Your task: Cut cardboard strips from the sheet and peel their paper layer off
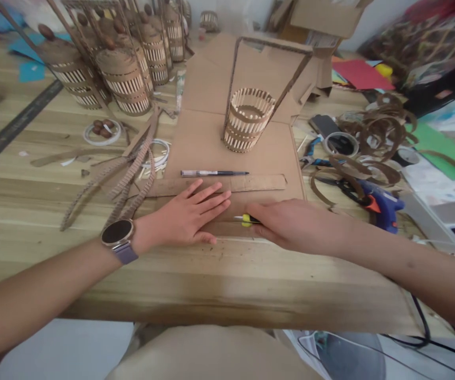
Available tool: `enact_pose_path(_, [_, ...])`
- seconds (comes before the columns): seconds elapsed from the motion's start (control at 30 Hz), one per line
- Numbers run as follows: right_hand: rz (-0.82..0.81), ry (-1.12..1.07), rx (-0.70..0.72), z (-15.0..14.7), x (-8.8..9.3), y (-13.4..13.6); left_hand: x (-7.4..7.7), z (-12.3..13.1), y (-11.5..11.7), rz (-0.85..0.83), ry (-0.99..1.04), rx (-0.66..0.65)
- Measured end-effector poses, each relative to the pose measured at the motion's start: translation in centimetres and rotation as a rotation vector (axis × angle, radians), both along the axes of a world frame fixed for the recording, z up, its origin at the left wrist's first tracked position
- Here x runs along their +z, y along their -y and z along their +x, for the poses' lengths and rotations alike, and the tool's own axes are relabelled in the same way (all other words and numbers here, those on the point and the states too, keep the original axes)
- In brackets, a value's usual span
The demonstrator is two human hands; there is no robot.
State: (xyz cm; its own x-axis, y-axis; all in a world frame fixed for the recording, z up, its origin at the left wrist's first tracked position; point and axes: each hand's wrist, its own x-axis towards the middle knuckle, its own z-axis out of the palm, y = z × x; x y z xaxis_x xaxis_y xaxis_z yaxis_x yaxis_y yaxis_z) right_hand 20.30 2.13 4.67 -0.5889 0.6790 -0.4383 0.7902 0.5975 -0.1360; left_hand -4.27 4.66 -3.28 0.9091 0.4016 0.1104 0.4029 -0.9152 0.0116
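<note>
Hands at frame centre: my left hand [190, 214] lies flat, fingers spread, pinning the cardboard strip [227, 184], while my right hand [291, 224] is clenched round a yellow-tipped cutter [246, 220] just right of it. Risk, imo: blade sits near the fingertips [223, 196], so a slip could nick them or skew the cut.

Wooden table [33, 211] is carrying my flat cardboard sheet [211, 142] at centre. Finished stick lanterns [124, 79] are standing far left; a blue glue gun [381, 203], tape roll [340, 143] and coloured paper [362, 74] are lying right.

Yellow-handled knife [246, 220] lies against flat brown cardboard sheet [211, 148].
</note>
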Motion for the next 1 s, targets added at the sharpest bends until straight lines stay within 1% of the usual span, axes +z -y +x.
enact_pose_path(0.07, [0.015,0.056,0.046,-0.9,-0.3,-0.1,-0.3,0.1,0.1,-0.018,-0.010,0.000])
enact_pose_path(0.2, [0.034,0.133,0.035,-2.2,-0.8,-0.2,-0.3,0.2,0.1,-0.031,-0.019,-0.006])
enact_pose_path(0.4, [0.095,0.154,0.068,-2.7,-1.2,-0.2,-0.1,0.3,0.1,-0.047,-0.022,0.002])
enact_pose_path(0.7, [0.114,0.169,0.086,-3.1,-1.0,-0.2,-0.2,0.3,0.1,-0.050,-0.005,0.002])
enact_pose_path(0.77, [0.132,0.198,0.110,-3.2,-0.8,-0.1,-0.2,0.3,0.1,-0.046,-0.003,-0.003])
enact_pose_path(0.9, [0.219,0.273,0.191,-3.8,-0.4,0.2,-0.2,0.3,0.1,-0.046,0.004,-0.009])
enact_pose_path(1.0, [0.191,0.288,0.207,-4.3,-0.2,0.4,-0.1,0.3,0.1,-0.057,0.006,-0.005])
